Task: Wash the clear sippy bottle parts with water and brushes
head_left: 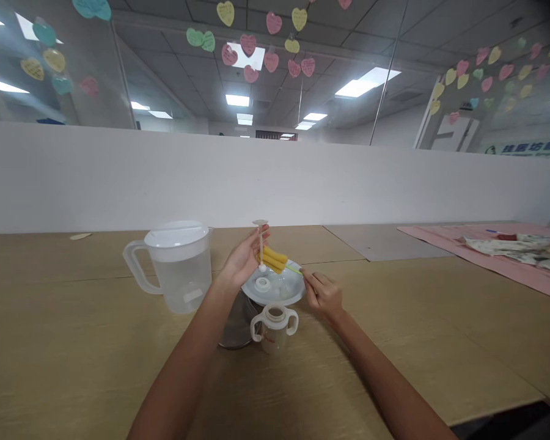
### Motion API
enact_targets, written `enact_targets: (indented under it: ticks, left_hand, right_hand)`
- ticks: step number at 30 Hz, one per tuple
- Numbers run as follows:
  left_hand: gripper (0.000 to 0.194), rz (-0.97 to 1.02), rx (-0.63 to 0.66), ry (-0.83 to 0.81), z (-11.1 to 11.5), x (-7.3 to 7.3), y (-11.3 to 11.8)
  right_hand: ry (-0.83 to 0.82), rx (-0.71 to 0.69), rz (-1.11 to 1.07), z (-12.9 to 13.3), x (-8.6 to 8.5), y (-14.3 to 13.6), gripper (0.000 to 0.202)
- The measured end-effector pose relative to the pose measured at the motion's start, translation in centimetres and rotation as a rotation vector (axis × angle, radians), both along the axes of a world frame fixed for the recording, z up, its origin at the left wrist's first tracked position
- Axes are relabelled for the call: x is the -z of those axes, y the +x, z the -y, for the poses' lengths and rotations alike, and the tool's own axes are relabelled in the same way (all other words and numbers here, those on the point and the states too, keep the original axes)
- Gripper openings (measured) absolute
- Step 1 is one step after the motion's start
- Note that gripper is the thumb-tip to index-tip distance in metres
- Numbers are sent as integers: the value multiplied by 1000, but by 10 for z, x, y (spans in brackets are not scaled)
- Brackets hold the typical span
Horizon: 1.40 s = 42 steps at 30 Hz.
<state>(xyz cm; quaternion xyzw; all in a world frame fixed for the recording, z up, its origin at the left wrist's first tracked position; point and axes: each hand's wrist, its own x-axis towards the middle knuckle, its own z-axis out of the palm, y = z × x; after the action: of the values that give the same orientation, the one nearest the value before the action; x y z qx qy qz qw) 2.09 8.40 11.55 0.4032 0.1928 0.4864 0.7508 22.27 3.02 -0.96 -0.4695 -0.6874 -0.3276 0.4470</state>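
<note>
My left hand (244, 260) is closed around a pale bottle straw (261, 241) with a wide flange on top and a white weighted ball (263, 267) at its lower end. My right hand (323, 293) grips the thin green handle of a yellow sponge brush (274, 259). The sponge head lies against or just behind the straw, close to my left fingers. Below them is a white plate (297, 294) holding a white ring (263, 284) and a small pale piece that I cannot make out. In front of the plate stands an open two-handled baby bottle (275, 336).
A lidded clear pitcher (186, 275) partly filled with water stands left of my hands. Under the plate sits a dark round metal vessel (238, 324), partly hidden by my forearm. A pink cloth (431, 241) with patterned fabric lies far right. A white wall (256, 183) backs the table.
</note>
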Motion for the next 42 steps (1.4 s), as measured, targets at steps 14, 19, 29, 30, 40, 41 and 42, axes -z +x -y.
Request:
enact_targets:
  ticks: [14,19,29,30,40,41,42]
  left_hand:
    - [21,-49,14,26,7,-2,0]
    - [21,-61,-12,26,3,-4,-5]
    - [24,-132,-67,77,3,-4,-6]
    - [24,-131,-85,90,3,-3,-5]
    - [26,-63,-91,81,10,-2,3]
    - [28,-67,-112,78,11,-4,1]
    - [30,-86,-132,85,11,-6,-1]
  right_hand:
    - [44,-112,-35,2,-3,2,28]
    - [59,-149,-5,1,-3,3,25]
    - [21,-159,-17,1,-3,8,19]
    - [22,-138,-35,1,-4,7,19]
    - [39,-104,59,1,-4,6,23]
    - [37,-114,68,0,-3,8,22]
    - [33,-122,76,0,-3,9,21]
